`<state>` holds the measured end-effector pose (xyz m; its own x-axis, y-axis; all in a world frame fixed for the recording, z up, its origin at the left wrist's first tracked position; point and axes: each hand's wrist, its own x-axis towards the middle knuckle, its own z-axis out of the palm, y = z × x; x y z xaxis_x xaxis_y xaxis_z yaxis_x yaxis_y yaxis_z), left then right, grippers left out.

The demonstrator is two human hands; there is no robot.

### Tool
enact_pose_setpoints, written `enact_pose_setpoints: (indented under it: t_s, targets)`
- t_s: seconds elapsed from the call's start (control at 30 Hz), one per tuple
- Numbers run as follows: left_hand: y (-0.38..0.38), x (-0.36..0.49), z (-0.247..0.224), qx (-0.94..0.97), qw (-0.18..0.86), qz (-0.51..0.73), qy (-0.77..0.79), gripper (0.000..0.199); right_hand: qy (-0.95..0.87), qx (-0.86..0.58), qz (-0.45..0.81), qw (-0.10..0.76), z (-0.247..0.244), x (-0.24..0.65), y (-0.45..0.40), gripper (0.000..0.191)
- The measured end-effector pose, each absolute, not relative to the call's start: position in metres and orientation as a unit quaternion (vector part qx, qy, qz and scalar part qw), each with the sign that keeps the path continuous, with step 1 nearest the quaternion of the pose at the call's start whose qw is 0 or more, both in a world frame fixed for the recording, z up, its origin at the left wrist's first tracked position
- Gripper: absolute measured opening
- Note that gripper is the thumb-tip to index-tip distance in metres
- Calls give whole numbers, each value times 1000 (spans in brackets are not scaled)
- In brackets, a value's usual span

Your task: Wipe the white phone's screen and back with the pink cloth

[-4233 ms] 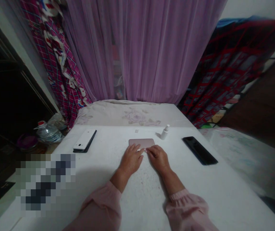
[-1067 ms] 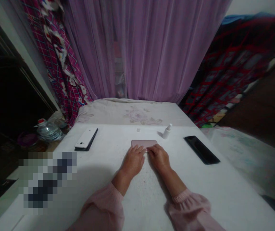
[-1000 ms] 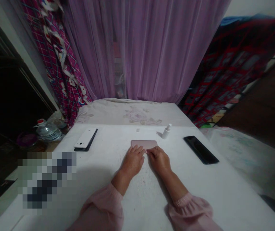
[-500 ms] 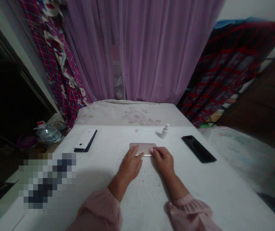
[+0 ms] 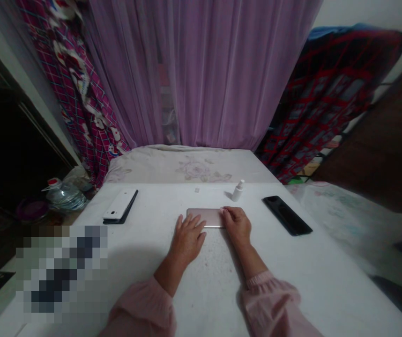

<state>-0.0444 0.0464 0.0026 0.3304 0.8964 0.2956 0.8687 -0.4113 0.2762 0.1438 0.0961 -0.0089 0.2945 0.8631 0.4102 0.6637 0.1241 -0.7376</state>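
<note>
A rose-pink phone [image 5: 212, 216] lies flat on the white table, its plain back facing up. My left hand [image 5: 187, 236] rests over its left end, with fingers stretched out and spread. At the phone's right end, my right hand [image 5: 236, 223] pinches a small pale pink piece [image 5: 222, 210] of what looks like cloth or tissue against the upper right corner. The fingers cover most of that piece. Beyond the right hand stands a small white spray bottle [image 5: 237, 191], upright.
On the left, a white phone [image 5: 119, 204] sits on a dark one [image 5: 130, 211]. A black phone [image 5: 287, 215] lies to the right. A tiny pale square [image 5: 197, 190] lies behind the pink phone. Purple curtains [image 5: 218, 70] hang beyond the table. A large water bottle [image 5: 65, 194] stands beyond the left edge.
My right hand has moved the pale pink piece up to the phone's upper right corner. My left fingers have spread wider. The whole view has shifted slightly.
</note>
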Motion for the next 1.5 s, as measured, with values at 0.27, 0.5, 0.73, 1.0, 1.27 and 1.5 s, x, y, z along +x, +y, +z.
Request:
enact_pose_setpoints:
  t_s: [0.27, 0.5, 0.73, 1.0, 1.27, 1.5]
  targets:
    - [47, -45, 4, 816, 36, 197, 542, 35, -720, -618, 9, 316, -6, 127, 98, 16]
    - [48, -45, 0, 816, 32, 206, 540, 35, -655, -679, 1, 331, -10, 147, 106, 17]
    - [49, -44, 1, 818, 32, 206, 535, 35, -689, -653, -7, 314, -8, 124, 106, 16]
    - [50, -43, -2, 820, 26, 202, 535, 35, -677, -668, -13, 308, -9, 140, 108, 16]
    - [50, -43, 1, 822, 31, 212, 528, 33, -674, -670, -30, 311, -11, 142, 106, 20]
    - [49, -42, 1, 818, 32, 212, 533, 33, -743, -594, 3, 308, -9, 117, 100, 21]
